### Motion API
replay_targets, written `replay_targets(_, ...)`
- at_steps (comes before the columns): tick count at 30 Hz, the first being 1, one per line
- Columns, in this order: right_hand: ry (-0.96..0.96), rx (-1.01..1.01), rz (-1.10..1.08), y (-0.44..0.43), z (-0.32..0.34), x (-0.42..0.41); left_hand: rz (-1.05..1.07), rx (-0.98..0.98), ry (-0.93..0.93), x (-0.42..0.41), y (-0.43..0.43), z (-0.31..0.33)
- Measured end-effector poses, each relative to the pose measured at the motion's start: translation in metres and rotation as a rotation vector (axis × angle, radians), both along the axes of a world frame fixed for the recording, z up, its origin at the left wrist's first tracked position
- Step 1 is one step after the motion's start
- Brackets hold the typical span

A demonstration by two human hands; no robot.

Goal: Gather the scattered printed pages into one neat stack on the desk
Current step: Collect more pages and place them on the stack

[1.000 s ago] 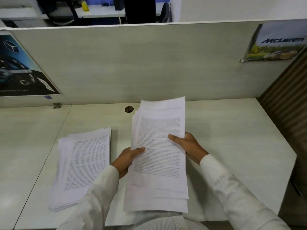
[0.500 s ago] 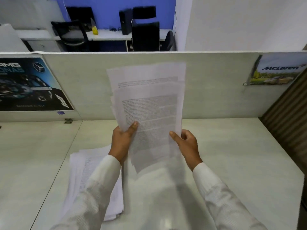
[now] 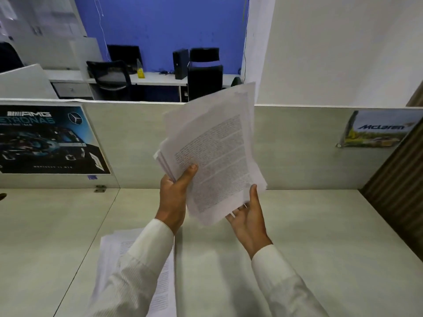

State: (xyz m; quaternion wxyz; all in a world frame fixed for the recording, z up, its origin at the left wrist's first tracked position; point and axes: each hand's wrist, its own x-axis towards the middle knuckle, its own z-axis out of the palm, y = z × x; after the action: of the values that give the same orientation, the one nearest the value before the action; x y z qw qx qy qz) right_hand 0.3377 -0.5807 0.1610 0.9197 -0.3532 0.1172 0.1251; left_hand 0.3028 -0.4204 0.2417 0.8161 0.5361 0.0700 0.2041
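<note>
Up in the air at the middle of the view, a sheaf of printed pages (image 3: 212, 156) tilts towards 1 o'clock, its sheets fanned and uneven. The left hand (image 3: 174, 197) grips its lower left edge, thumb (image 3: 188, 172) pressed on the printed front and fingers curled behind. The right hand (image 3: 248, 221) lies open under the lower right corner, fingers (image 3: 233, 212) spread against the bottom edge and thumb upright along the side.

A second pile of pages (image 3: 112, 250) lies flat on the table (image 3: 320, 248) at 7 o'clock, largely covered by the left sleeve (image 3: 142, 259). The partition (image 3: 137, 138) stands behind the table, partly hidden by the sheaf. It carries a racing-car poster (image 3: 45, 138) at 9 o'clock and a McLaren picture (image 3: 377, 129) at 3 o'clock. Beyond it, at 11 o'clock, an office chair (image 3: 112, 78) stands at a far desk (image 3: 160, 78)
</note>
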Motion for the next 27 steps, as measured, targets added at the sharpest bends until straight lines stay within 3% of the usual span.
replay_targets(9, -0.03, 0.018, -0.012, 0.004, -0.002, 0.004, 0.027, -0.038, 0.027, 0.009, 0.002, 0.005)
replay_targets(14, -0.093, 0.084, -0.047, -0.003, 0.005, 0.01, 0.043, 0.183, 0.075, 0.015, -0.012, 0.002)
replay_targets(22, -0.062, 0.128, -0.111, -0.015, 0.006, 0.01, 0.041, 0.099, -0.011, 0.016, -0.035, 0.001)
replay_targets(27, -0.102, 0.149, -0.081, -0.016, 0.008, 0.009, 0.052, 0.282, 0.022, 0.014, -0.047, -0.015)
